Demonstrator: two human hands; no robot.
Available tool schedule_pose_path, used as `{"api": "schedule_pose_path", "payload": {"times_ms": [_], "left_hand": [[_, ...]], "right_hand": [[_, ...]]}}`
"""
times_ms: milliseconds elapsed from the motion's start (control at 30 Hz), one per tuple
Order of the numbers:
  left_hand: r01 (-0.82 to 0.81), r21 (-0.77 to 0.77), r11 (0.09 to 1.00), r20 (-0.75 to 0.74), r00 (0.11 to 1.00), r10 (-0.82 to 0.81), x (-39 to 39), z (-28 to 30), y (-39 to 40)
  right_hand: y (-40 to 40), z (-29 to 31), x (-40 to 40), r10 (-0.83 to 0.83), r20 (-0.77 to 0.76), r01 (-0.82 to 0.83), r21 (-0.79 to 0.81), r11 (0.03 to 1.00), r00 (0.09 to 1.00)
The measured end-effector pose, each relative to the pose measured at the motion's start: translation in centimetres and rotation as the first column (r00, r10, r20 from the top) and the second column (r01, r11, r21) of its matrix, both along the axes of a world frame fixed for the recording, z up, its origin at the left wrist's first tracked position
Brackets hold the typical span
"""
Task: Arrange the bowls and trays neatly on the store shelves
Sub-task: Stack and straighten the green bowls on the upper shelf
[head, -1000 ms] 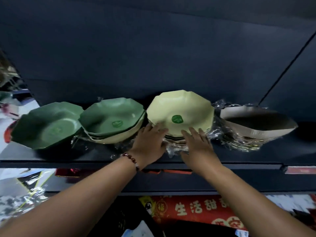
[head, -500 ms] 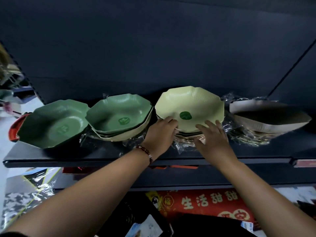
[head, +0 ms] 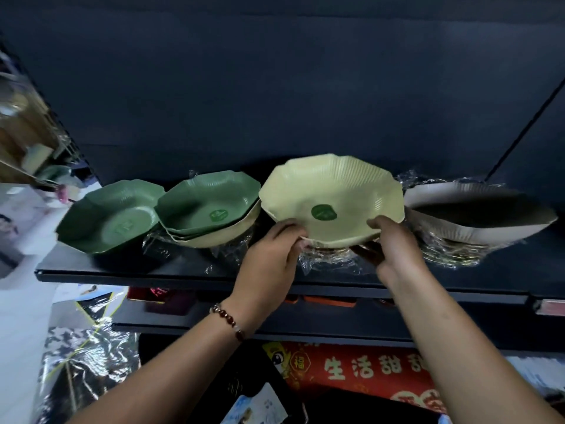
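A cream octagonal bowl (head: 333, 191) with a green sticker tilts toward me on top of a plastic-wrapped stack on the dark shelf (head: 189, 275). My left hand (head: 270, 261) grips its lower left rim. My right hand (head: 394, 249) holds its lower right rim, thumb on the inside. Left of it leans a stack of green bowls over cream ones (head: 211, 206). A single green bowl (head: 113, 215) sits at the far left. A pale grey stack of trays (head: 477, 215) in plastic wrap lies at the right.
Loose clear wrap (head: 330, 264) bunches under the cream bowl. The shelf's back panel is dark blue. A lower shelf edge (head: 275, 328) sits below, with red packaging with Chinese characters (head: 360, 368) and crinkled plastic (head: 88, 359) further down. White floor shows at the left.
Both hands have closed on the cream bowl's front rim and tipped it up toward me. The view has shifted slightly right and closer.
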State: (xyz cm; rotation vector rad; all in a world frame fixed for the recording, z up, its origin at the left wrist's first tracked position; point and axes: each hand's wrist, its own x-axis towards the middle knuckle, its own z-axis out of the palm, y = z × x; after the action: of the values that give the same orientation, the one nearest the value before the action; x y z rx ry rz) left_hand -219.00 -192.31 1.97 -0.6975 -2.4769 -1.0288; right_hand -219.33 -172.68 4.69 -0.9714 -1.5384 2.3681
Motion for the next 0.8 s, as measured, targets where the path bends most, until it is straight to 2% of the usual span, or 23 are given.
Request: {"api": "schedule_pose_path", "payload": {"times_ms": [67, 167, 200, 267, 333, 400, 433, 600, 800], "left_hand": [[0.013, 0.094, 0.996, 0.056, 0.998, -0.019, 1.6, 0.1, -0.2], [-0.042, 0.37, 0.928, 0.243, 0.969, -0.053, 3.4, 0.4, -0.8], [-0.11, 0.482, 0.869, 0.323, 0.944, -0.06, 3.7, 0.5, -1.3], [-0.294, 0.659, 0.692, 0.483, 0.871, -0.091, 4.1, 0.6, -2.7], [-0.425, 0.749, 0.508, 0.59, 0.777, -0.22, 4.4, 0.6, -4.5], [-0.485, 0.778, 0.399, 0.608, 0.741, -0.284, 5.1, 0.7, -6.1], [-0.513, 0.769, 0.382, 0.621, 0.741, -0.256, 5.5, 1.0, -6.8], [-0.653, 0.681, 0.332, 0.707, 0.704, -0.068, 7.1, 1.5, -10.4], [-0.668, 0.671, 0.321, 0.696, 0.717, 0.035, 8.0, 3.5, -13.3]], "right_hand": [[0.3, 0.1, 0.9, 0.027, -0.016, -0.027, -0.042, 0.999, 1.0], [-0.1, 0.0, 2.3, 0.061, -0.038, -0.065, -0.14, 0.988, 0.997], [-0.5, -0.1, 2.7, 0.083, -0.044, -0.089, -0.157, 0.984, 0.996], [-1.9, -0.2, 3.4, 0.136, -0.058, -0.144, -0.166, 0.975, 0.989], [-3.8, -0.7, 3.9, 0.205, -0.065, -0.213, -0.164, 0.963, 0.977], [-5.9, -1.1, 4.2, 0.297, -0.073, -0.305, -0.169, 0.937, 0.952], [-6.9, -1.2, 4.3, 0.341, -0.076, -0.349, -0.162, 0.923, 0.937], [-11.0, -1.8, 3.8, 0.526, -0.073, -0.531, -0.077, 0.844, 0.847], [-14.4, -0.5, 2.7, 0.622, -0.11, -0.625, 0.005, 0.781, 0.775]]}}
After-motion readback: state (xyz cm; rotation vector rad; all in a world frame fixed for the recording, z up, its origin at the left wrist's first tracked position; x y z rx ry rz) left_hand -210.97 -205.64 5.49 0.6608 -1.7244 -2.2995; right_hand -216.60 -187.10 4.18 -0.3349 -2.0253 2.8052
